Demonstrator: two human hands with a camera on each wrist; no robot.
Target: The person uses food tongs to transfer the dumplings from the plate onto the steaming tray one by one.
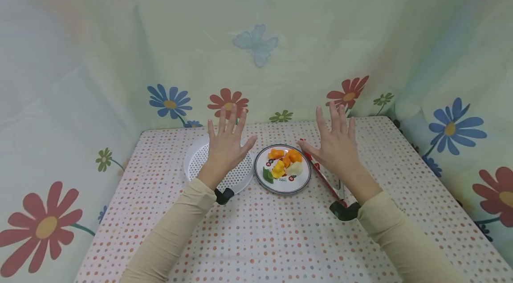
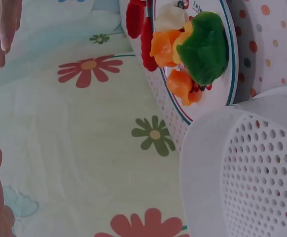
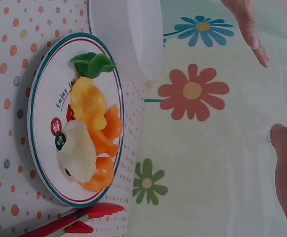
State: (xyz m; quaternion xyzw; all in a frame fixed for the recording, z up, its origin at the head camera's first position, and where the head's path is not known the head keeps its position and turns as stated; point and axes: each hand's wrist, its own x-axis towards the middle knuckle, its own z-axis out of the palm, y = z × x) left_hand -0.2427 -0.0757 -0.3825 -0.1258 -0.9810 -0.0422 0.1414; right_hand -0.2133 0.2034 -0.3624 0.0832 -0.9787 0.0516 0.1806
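Observation:
My left hand (image 1: 226,147) is raised with fingers spread, over a white basket with a perforated bottom (image 1: 240,175). My right hand (image 1: 336,147) is also up with fingers spread, above red-and-metal tongs (image 1: 326,181). Both hands hold nothing. Between them lies a white round plate (image 3: 45,111) with a dark rim and printed lettering. On it sit several small lumpy pieces: orange ones (image 1: 295,155), a yellow one (image 3: 88,101), a white one (image 3: 78,150) and a green one (image 2: 205,49). The left hand partly covers the basket in the head view.
A dotted cloth (image 1: 248,238) covers the table. Behind it and along both sides hangs a pale curtain (image 1: 192,42) printed with flowers and a butterfly. Black wrist mounts (image 1: 344,211) sit at the cuffs of the beige sleeves (image 1: 176,225).

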